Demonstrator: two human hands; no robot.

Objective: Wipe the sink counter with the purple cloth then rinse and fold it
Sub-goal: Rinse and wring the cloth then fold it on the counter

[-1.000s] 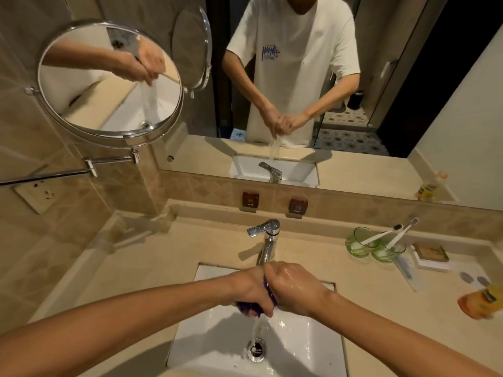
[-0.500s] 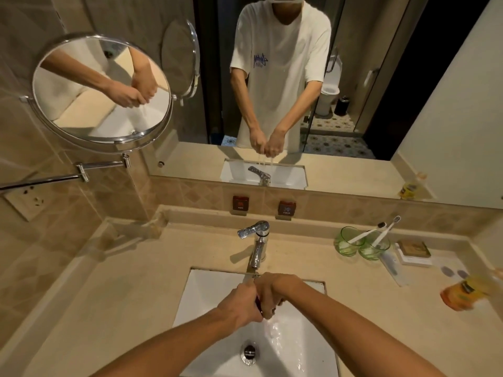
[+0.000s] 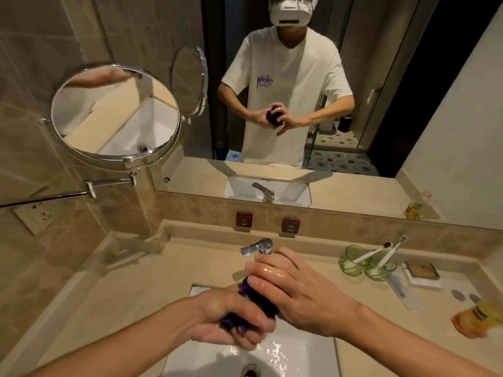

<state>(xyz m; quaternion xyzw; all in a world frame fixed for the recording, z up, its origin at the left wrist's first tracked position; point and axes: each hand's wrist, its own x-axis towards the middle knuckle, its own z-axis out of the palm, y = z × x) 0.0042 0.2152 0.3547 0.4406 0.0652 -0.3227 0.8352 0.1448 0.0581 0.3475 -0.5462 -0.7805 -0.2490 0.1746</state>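
Hands are meeting over the sink (image 3: pixel 304 357), both clamped on the purple cloth (image 3: pixel 251 300), which is bunched into a tight wad between them. Left hand (image 3: pixel 231 319) is gripping the lower end of the wad, fingers curled under it. Right hand (image 3: pixel 294 289) is wrapping over the upper end, its skin shining wet. Cloth is sitting above the basin, clear of the bench (image 3: pixel 122 295), showing only as dark folds between the fingers.

Tap (image 3: pixel 257 247) is standing just behind the right hand, its lever pointing left. Whether water is running cannot be told; the white basin is glistening wet near the drain (image 3: pixel 250 372).

Two green glasses (image 3: pixel 367 263) are standing on the bench to the right, touching each other and each holding a toothbrush (image 3: pixel 390 251) leaning to the right. Brown soap box (image 3: pixel 422 270) is resting just beside them, and an orange bottle (image 3: pixel 476 318) is lying near the right edge, blurred.

Hot and cold labels (image 3: pixel 268 223) are sitting on the tiled strip behind the tap. Wall mirror (image 3: pixel 299 91) is reflecting a person in a white shirt holding the cloth at waist height. Round mirror (image 3: pixel 115 114) is hanging on an arm from the left wall.
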